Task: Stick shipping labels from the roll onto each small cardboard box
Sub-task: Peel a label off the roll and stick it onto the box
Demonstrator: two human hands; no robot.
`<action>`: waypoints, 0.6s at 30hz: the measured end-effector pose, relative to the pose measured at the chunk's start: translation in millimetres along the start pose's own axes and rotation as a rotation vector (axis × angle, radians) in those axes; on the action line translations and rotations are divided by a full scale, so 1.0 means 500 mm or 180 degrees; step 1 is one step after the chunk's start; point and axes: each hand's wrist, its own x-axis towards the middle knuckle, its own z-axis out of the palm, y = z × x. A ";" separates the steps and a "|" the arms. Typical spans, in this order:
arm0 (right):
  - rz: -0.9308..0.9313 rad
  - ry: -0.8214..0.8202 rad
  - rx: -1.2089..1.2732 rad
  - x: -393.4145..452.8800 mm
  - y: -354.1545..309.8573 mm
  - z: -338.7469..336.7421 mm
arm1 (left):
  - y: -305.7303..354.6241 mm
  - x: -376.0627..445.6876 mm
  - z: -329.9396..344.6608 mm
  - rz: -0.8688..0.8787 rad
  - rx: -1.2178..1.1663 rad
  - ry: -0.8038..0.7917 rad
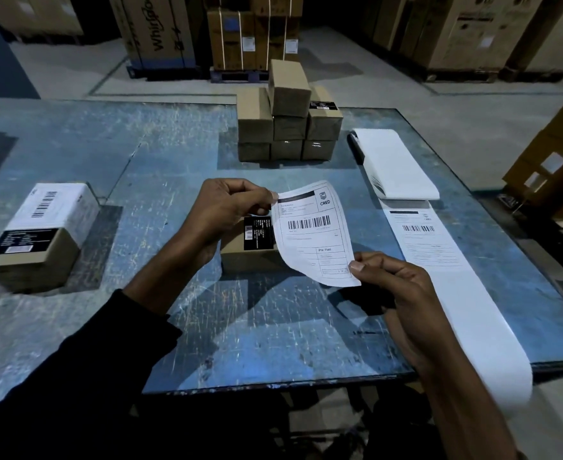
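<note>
Holding peeled label (313, 232) pinched between left hand (227, 210) and right hand (389, 287) over centre box (250, 250). Left-of-frame box (41, 234) already labelled; stack (288, 121) at top centre still unlabelled; label roll (396, 164) at right.

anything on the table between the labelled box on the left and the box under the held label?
Head view: bare blue table between the labelled box and the box beneath the held label; only the left hand and forearm reach across above it.
</note>
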 end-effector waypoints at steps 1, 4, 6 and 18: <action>0.0014 0.0003 0.0016 0.000 -0.002 0.001 | 0.000 -0.001 0.004 -0.0035 -0.0050 0.0002; 0.0043 0.0019 -0.0118 0.000 -0.007 0.007 | -0.004 0.000 0.008 -0.0112 -0.0114 0.0003; 0.0077 0.0037 -0.0199 0.003 -0.007 0.008 | -0.009 0.004 0.009 -0.0146 -0.0141 0.0000; 0.0172 0.0070 -0.0375 0.010 -0.005 0.007 | -0.024 0.014 0.012 -0.0195 -0.0028 0.0118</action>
